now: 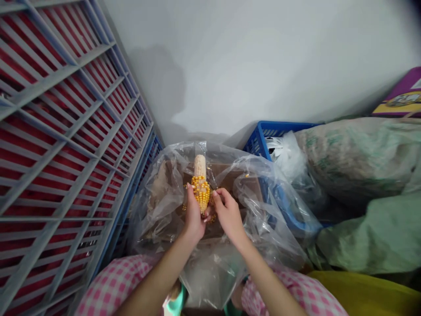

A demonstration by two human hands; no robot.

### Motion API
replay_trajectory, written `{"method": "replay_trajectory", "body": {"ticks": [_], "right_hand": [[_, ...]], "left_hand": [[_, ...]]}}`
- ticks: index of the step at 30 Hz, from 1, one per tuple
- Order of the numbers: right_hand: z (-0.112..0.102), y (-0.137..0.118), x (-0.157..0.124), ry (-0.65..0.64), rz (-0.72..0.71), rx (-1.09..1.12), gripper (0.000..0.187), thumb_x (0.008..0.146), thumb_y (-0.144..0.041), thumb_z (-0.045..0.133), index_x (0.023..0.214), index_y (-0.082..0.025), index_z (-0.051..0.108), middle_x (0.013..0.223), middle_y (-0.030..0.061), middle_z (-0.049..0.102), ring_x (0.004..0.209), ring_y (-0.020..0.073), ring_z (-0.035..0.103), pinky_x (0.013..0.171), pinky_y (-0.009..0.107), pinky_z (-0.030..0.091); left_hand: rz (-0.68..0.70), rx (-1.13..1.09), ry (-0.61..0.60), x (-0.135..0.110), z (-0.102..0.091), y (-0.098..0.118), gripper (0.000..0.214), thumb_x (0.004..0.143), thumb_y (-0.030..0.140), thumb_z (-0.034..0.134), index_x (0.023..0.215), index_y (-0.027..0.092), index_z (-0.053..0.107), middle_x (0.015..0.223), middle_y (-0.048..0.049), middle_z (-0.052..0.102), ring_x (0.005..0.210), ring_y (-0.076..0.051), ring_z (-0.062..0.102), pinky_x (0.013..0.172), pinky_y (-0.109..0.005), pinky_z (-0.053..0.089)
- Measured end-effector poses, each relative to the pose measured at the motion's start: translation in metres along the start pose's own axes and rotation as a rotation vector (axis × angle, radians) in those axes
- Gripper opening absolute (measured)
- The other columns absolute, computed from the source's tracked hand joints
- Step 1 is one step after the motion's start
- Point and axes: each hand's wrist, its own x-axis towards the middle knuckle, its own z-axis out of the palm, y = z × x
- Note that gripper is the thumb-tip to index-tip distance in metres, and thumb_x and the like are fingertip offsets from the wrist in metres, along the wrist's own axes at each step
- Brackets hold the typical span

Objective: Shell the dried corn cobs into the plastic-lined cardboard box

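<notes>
A corn cob (201, 188) is upright in the middle of the view. Its top is stripped bare and pale, while yellow kernels cover the lower part with some gaps. My left hand (194, 219) wraps round the lower end of the cob. Close by on the right, my right hand (229, 216) is closed, thumb and forefinger pinched beside the kernels; what they hold, if anything, I cannot make out. Both hands are over a clear plastic bag (259, 210) that lines a cardboard box (226, 172). Loose kernels lie lower down, partly hidden by my hands.
Grey plastic crates (66, 118) with red contents rise along the left. A blue basket (263, 136) holding white plastic bags stands at right, beside stuffed sacks (355, 162). A white wall (263, 66) closes off the far side. A purple box (401, 94) sits at far right.
</notes>
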Motion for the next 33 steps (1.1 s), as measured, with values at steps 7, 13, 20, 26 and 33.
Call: {"method": "replay_trajectory", "body": {"ticks": [7, 13, 20, 26, 33], "right_hand": [[-0.033, -0.013, 0.004, 0.072, -0.090, 0.028, 0.031, 0.084, -0.047, 0.046, 0.082, -0.018, 0.058, 0.059, -0.0040, 0.048, 0.055, 0.0110, 0.042, 0.054, 0.023, 0.032], [-0.040, -0.023, 0.006, 0.261, -0.161, 0.056, 0.029, 0.080, -0.048, 0.050, 0.082, -0.019, 0.050, 0.074, -0.0019, 0.052, 0.067, 0.0114, 0.048, 0.065, 0.023, 0.037], [-0.024, -0.018, 0.007, 0.254, 0.017, -0.072, 0.044, 0.065, -0.055, 0.062, 0.089, -0.020, 0.050, 0.071, -0.0009, 0.056, 0.061, 0.0144, 0.050, 0.060, 0.026, 0.039], [-0.020, -0.016, 0.008, 0.267, 0.028, -0.057, 0.041, 0.070, -0.055, 0.057, 0.088, -0.018, 0.055, 0.070, 0.0005, 0.059, 0.062, 0.0156, 0.052, 0.059, 0.025, 0.039], [-0.022, -0.007, 0.014, 0.283, -0.029, -0.104, 0.040, 0.080, -0.052, 0.044, 0.057, -0.019, 0.043, 0.050, -0.0053, 0.041, 0.051, 0.0103, 0.037, 0.051, 0.023, 0.028]], "left_hand": [[0.119, 0.156, -0.125, -0.004, 0.004, 0.011, 0.047, 0.075, 0.062, 0.046, 0.097, 0.020, 0.049, 0.067, 0.0024, 0.057, 0.038, -0.006, 0.046, 0.036, -0.017, 0.034], [0.334, 0.451, 0.040, -0.006, 0.004, 0.004, 0.041, 0.080, 0.057, 0.042, 0.105, 0.026, 0.050, 0.083, -0.0007, 0.059, 0.046, -0.008, 0.049, 0.035, -0.018, 0.033], [0.611, 0.692, 0.027, -0.018, 0.005, -0.020, 0.035, 0.086, 0.044, 0.038, 0.110, 0.021, 0.051, 0.110, -0.0087, 0.060, 0.098, -0.019, 0.057, 0.079, -0.027, 0.046], [0.656, 0.846, -0.036, -0.021, 0.000, -0.032, 0.043, 0.088, 0.040, 0.035, 0.125, 0.019, 0.041, 0.127, -0.0130, 0.051, 0.113, -0.021, 0.051, 0.091, -0.033, 0.039], [0.491, 0.609, 0.022, -0.020, 0.000, -0.039, 0.043, 0.084, 0.043, 0.044, 0.121, 0.021, 0.046, 0.108, -0.0114, 0.060, 0.097, -0.021, 0.058, 0.073, -0.028, 0.048]]}}
